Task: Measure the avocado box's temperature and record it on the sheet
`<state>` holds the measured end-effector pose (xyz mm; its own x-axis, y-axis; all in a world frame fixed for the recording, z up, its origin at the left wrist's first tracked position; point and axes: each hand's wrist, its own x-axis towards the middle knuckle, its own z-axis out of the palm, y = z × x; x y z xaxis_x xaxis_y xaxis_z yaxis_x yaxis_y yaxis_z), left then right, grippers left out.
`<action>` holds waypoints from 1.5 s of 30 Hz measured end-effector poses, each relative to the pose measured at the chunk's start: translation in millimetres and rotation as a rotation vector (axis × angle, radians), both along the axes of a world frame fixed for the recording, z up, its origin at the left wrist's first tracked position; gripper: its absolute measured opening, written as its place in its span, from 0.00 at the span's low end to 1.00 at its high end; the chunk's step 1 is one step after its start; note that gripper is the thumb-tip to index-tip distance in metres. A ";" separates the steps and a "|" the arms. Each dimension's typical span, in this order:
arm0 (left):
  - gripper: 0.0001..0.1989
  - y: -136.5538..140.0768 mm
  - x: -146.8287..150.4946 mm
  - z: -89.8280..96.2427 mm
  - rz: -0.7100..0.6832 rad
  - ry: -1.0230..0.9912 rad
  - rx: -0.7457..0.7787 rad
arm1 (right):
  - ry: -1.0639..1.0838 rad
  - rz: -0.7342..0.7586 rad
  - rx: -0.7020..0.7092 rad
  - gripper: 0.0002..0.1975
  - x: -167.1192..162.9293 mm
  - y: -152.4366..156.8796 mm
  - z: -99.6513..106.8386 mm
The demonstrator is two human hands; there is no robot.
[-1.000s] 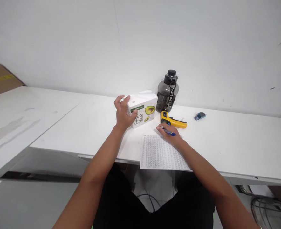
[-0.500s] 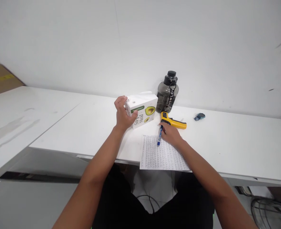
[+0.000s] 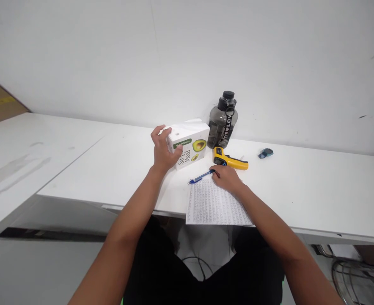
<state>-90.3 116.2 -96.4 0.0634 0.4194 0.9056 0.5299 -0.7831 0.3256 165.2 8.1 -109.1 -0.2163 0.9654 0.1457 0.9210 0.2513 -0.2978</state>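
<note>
My left hand point(image 3: 165, 149) is wrapped round the left end of a white carton point(image 3: 190, 144) with avocado pictures, thumb on its front and fingers at the back edge. The carton stands on the table. Between the fingertips of my right hand point(image 3: 225, 177) is the dark end of a blue pen point(image 3: 201, 176), which points left above the top edge of a printed sheet of paper point(image 3: 217, 205). Just beyond that hand lies a yellow infrared thermometer gun point(image 3: 234, 163), apart from the pen.
Behind the carton, a grey water bottle point(image 3: 222, 120) with a black lid stands against the white wall. A small teal and dark object point(image 3: 265, 153) lies to the right on the white table point(image 3: 317, 186). At far left is a cardboard box point(image 3: 1, 103).
The pen has swung from pointing toward me to pointing left, its dark end staying in my right fingers. My left hand has kept its grip on the carton.
</note>
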 end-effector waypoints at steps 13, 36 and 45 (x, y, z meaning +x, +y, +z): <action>0.33 0.9 -0.1 -1.4 0.028 -0.009 -0.064 | 0.008 -0.104 0.260 0.17 16.6 5.7 5.4; 0.30 7.5 0.7 -8.5 0.002 -0.060 -0.008 | -0.157 -0.316 0.001 0.31 28.9 10.1 11.5; 0.31 3.4 1.4 -4.6 0.020 -0.040 0.018 | 0.100 -0.101 0.156 0.32 9.7 -1.8 11.9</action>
<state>-88.9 119.6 -101.1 0.0189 0.4043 0.9144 0.5322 -0.7784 0.3331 174.9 6.3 -97.2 -0.0968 0.9453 0.3114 0.9115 0.2099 -0.3538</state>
